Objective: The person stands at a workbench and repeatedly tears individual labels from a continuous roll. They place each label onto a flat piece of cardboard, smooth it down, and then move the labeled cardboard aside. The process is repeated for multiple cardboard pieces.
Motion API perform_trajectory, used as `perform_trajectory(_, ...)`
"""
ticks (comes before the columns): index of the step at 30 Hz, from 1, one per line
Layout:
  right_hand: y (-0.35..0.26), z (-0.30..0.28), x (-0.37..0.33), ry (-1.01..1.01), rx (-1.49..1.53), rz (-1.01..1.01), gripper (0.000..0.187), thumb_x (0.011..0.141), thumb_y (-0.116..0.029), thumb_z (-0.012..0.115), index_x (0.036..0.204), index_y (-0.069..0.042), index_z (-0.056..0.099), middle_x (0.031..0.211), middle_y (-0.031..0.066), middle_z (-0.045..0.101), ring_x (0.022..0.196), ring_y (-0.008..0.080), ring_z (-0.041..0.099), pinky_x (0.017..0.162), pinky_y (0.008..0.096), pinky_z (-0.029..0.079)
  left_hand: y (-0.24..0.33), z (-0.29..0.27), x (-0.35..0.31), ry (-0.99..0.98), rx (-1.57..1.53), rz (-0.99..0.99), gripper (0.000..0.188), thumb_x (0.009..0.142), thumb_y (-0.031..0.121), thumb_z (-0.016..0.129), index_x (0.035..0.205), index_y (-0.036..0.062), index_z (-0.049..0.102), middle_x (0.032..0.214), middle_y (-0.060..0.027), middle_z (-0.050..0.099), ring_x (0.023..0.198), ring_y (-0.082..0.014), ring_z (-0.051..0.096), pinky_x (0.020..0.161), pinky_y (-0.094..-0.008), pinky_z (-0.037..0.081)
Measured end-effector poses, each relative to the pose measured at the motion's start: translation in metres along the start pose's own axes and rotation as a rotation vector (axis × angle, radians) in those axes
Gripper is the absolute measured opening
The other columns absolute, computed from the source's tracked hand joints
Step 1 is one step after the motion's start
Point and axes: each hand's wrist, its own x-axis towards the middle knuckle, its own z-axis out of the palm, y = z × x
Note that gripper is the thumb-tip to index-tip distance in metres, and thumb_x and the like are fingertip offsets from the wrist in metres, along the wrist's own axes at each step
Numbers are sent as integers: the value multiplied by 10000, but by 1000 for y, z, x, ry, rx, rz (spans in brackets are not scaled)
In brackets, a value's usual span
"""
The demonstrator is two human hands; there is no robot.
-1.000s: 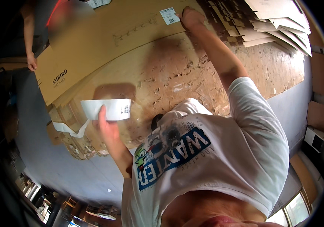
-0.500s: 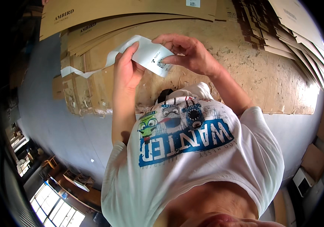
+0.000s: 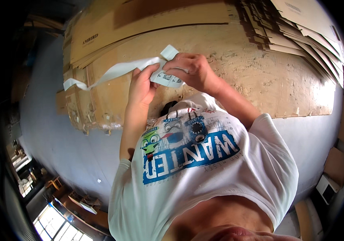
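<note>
A long white strip of printed labels point(image 3: 125, 67) trails off to the left and curls down onto the cardboard surface. My left hand point(image 3: 142, 86) is closed on it, the thumb on top. My right hand point(image 3: 194, 71) pinches the strip's right end, its fingers bent over the labels. Below the fingers hangs a section with black square codes point(image 3: 166, 78). A blank white end piece point(image 3: 169, 52) sticks up above the right hand. Whether a label is partly lifted off its backing is hidden by the fingers.
Flat printed cardboard sheets point(image 3: 152, 24) lie stacked at the back left. More cardboard pieces point(image 3: 300, 38) are piled at the far right. Under them is a worn, taped brown cardboard surface point(image 3: 256, 84). Grey floor point(image 3: 79, 156) shows in front of it.
Both hands have moved slightly lower, and the right hand has closed further over the labels. The strip now bends there, with an end piece standing up. The view has shifted a little.
</note>
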Motion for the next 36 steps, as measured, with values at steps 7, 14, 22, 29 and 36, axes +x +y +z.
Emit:
perform_trajectory(7, 40, -2, 12, 256, -58, 42, 70, 779, -96, 652, 841, -65, 665, 775, 60, 649, 737, 182, 605, 672, 294, 491, -29, -52, 53, 84, 52, 61, 208, 811, 14, 555, 1018, 1, 534, 918, -105, 604, 754, -212, 626, 576, -303, 535)
perform_trajectory(14, 170, -66, 42, 490, -134, 679, 136, 810, -126, 628, 887, -16, 649, 782, 136, 660, 667, 180, 610, 617, 311, 477, -9, -92, 73, 290, -77, 174, 281, 773, 3, 618, 1034, -44, 526, 1000, -115, 588, 917, -250, 592, 764, -397, 526)
perform_trajectory(22, 298, -114, 55, 427, -541, 901, 304, 753, -396, 659, 901, -131, 654, 829, 42, 662, 803, 236, 624, 715, 351, 477, -21, -93, 102, 324, -72, 74, 265, 780, 17, 610, 1031, -32, 542, 974, -101, 597, 880, -227, 602, 733, -347, 521)
perform_trajectory(29, 289, -112, 63, 320, -579, 1038, 312, 755, -395, 653, 967, -167, 645, 938, 29, 663, 899, 222, 617, 785, 348, 468, -21, -83, 121, 300, -65, 51, 266, 780, 33, 612, 1033, -16, 547, 962, -92, 600, 851, -222, 610, 697, -336, 518)
perform_trajectory(36, 289, -104, 64, 327, -688, 1020, 329, 752, -383, 655, 998, -165, 637, 975, 67, 659, 949, 255, 607, 818, 364, 456, -24, -79, 123, 323, -47, 65, 315, 778, 29, 611, 1079, -2, 523, 982, -86, 591, 867, -218, 605, 700, -337, 519)
